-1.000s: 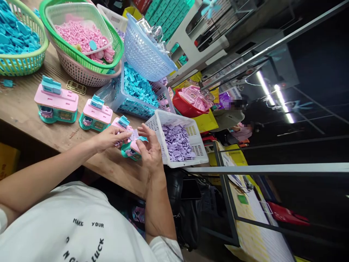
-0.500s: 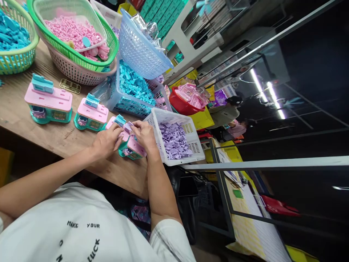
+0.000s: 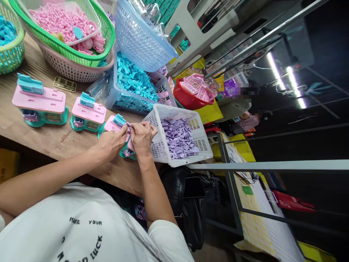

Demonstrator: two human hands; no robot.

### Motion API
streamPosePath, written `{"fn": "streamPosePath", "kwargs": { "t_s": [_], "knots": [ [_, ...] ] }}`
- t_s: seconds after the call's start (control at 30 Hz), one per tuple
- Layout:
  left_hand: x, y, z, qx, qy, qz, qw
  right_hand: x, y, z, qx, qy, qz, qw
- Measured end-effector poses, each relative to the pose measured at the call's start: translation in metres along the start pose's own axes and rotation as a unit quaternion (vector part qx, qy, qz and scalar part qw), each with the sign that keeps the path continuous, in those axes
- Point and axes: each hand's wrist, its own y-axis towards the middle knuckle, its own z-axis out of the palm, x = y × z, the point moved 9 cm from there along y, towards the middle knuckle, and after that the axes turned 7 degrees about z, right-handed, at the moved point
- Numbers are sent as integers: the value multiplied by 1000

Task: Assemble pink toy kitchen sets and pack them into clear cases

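Note:
Several toy houses with pink roofs and teal bases stand in a row along the table; the leftmost (image 3: 40, 102) and the one beside it (image 3: 88, 113) each carry a blue piece on top. My left hand (image 3: 111, 142) and my right hand (image 3: 141, 139) meet over the houses at the right end, fingers pinched on a small purple piece (image 3: 128, 124) between them. Under the hands, a pink roof with a blue piece (image 3: 119, 120) shows in part. My hands partly hide the rightmost house (image 3: 128, 152).
A white basket (image 3: 170, 160) of purple pieces stands right of my hands. Behind are a clear bin (image 3: 116, 96) of blue pieces, a tilted blue basket (image 3: 141, 43) and a green basket (image 3: 107, 49) with pink parts. A black bag (image 3: 174, 189) hangs below the table edge.
The view has shifted slightly. My right hand's fingers have curled in more, and both hands now meet at the purple piece, above the roof.

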Motion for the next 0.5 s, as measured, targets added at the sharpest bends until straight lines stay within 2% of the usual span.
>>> {"fn": "streamPosePath", "kwargs": {
  "t_s": [0.1, 0.17, 0.2, 0.23, 0.27, 0.3, 0.37, 0.4, 0.43, 0.47, 0.5],
  "knots": [
    [5, -3, -10, -21, -59, -16, 998, 2, -3, -1, -9, -6, -2, 1000],
    [12, -14, -25, -91, -177, -25, 980, 4, -8, -11, -34, 4, 8, 999],
    [19, -23, -32, -136, -263, -45, 954, 8, -14, -17, -52, 23, 10, 998],
    [30, -33, -34, -178, -362, -83, 911, 14, -20, -23, -64, 52, 2, 997],
    [42, -44, -32, -214, -464, -137, 849, 25, -27, -26, -63, 88, -19, 994],
    [52, -56, -26, -239, -557, -197, 771, 39, -35, -27, -47, 124, -52, 990],
    [60, -73, -12, -260, -690, -293, 609, 69, -49, -21, 5, 184, -122, 975],
    [59, -77, -9, -268, -729, -317, 545, 80, -54, -17, 26, 207, -142, 968],
    [58, -80, -10, -277, -752, -329, 499, 88, -56, -14, 39, 232, -148, 961],
    [58, -81, -14, -285, -763, -334, 474, 92, -55, -11, 45, 262, -142, 954],
    [58, -82, -18, -289, -767, -333, 467, 93, -53, -8, 47, 297, -129, 945]
  ]
}}
